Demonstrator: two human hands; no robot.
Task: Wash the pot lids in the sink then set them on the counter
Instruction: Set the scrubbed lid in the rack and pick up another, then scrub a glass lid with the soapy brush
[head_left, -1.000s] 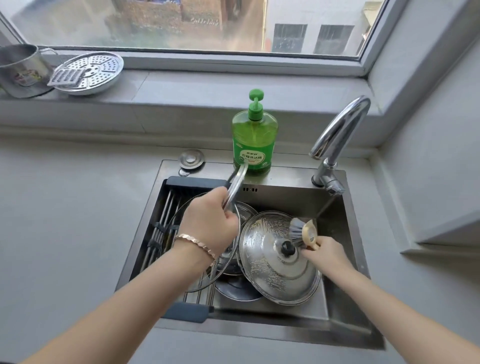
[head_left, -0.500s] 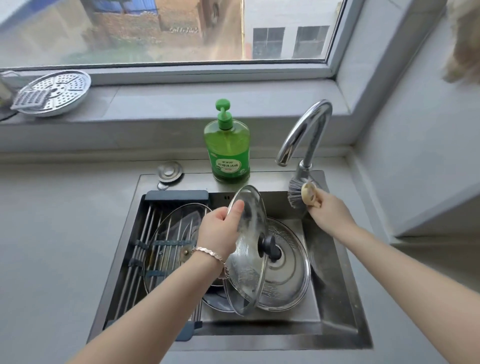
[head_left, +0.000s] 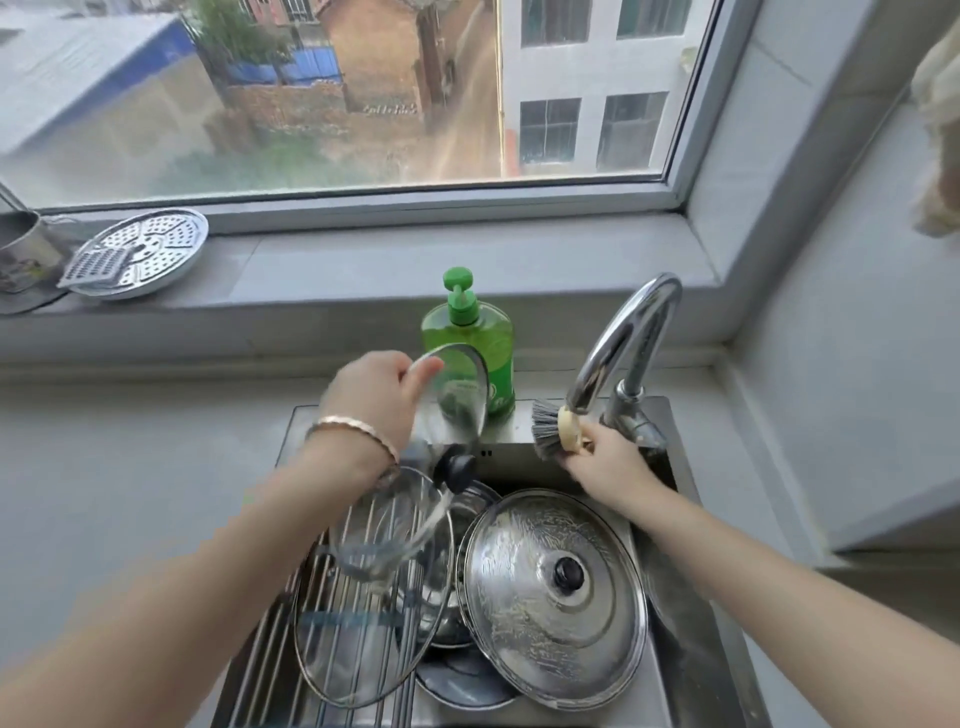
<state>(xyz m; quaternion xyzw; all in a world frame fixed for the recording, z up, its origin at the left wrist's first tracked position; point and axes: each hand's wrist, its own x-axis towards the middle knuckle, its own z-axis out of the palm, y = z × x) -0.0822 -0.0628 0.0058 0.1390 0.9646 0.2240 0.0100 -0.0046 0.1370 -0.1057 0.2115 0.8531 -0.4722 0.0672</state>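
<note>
Above the far left of the sink (head_left: 675, 623): one glass lid (head_left: 460, 400), tilted on edge, gripped at its rim by the left hand (head_left: 371, 400), just in front of the green soap bottle (head_left: 498, 338). By the faucet (head_left: 623, 343): dish brush (head_left: 550, 428), clasped in the right hand (head_left: 602, 462). In the basin: steel lid (head_left: 550, 587) at right; second glass lid (head_left: 353, 639) laid on the wire rack (head_left: 270, 654) at left.

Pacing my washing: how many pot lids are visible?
4: held lid in left hand, steel lid in sink, glass lid on rack, buried lid beneath them; more may hide.
</note>
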